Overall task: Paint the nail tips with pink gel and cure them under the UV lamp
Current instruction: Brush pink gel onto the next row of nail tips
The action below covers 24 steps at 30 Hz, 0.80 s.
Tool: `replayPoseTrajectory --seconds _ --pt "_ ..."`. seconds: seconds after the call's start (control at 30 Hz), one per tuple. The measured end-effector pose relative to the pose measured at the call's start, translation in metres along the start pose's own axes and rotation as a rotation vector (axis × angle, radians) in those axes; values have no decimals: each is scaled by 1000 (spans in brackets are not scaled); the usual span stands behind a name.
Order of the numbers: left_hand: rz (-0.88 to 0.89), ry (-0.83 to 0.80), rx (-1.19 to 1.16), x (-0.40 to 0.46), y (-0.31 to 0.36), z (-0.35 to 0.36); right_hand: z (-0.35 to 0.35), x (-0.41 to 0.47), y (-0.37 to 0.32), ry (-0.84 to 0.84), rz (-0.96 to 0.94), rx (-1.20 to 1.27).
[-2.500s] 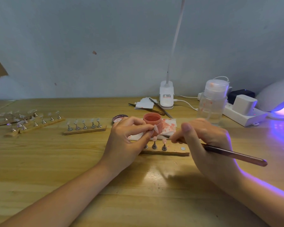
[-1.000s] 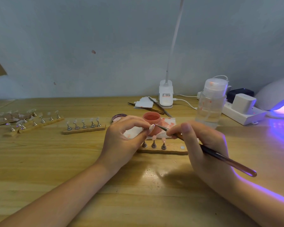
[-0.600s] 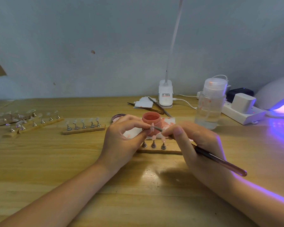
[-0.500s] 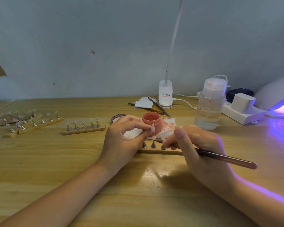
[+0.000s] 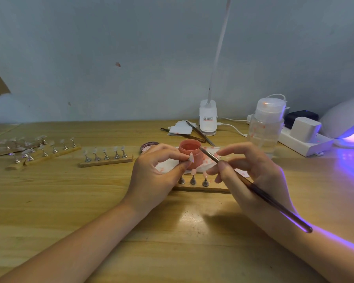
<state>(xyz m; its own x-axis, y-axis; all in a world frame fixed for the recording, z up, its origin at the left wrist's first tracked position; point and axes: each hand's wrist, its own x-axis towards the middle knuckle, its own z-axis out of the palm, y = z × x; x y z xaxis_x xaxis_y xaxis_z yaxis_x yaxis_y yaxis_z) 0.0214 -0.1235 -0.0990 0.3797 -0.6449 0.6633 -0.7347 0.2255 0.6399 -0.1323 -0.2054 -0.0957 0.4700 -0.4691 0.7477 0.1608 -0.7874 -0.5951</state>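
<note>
UV lamp (image 5: 344, 121) glows violet at the tabletop's (image 5: 70, 201) right edge. Right hand (image 5: 251, 176) pinches brush (image 5: 253, 188), long axis running near-right to far-left, tip at pink gel jar (image 5: 190, 152) rim. Left hand (image 5: 155, 176) pinches nail tip (image 5: 191, 157) upright, just before jar.

One head-worn camera looks forward and down, close over the wooden table (image 5: 49, 201).

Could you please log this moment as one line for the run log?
step: loading brush | left hand: pinches nail tip | right hand: holds brush, tip at pink gel pot rim | UV lamp: lit
</note>
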Motion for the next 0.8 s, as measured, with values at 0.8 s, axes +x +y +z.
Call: replayPoseTrajectory --seconds 0.8 --pt "-7 -7 11 0 1 0 2 -1 -1 -82 -56 20"
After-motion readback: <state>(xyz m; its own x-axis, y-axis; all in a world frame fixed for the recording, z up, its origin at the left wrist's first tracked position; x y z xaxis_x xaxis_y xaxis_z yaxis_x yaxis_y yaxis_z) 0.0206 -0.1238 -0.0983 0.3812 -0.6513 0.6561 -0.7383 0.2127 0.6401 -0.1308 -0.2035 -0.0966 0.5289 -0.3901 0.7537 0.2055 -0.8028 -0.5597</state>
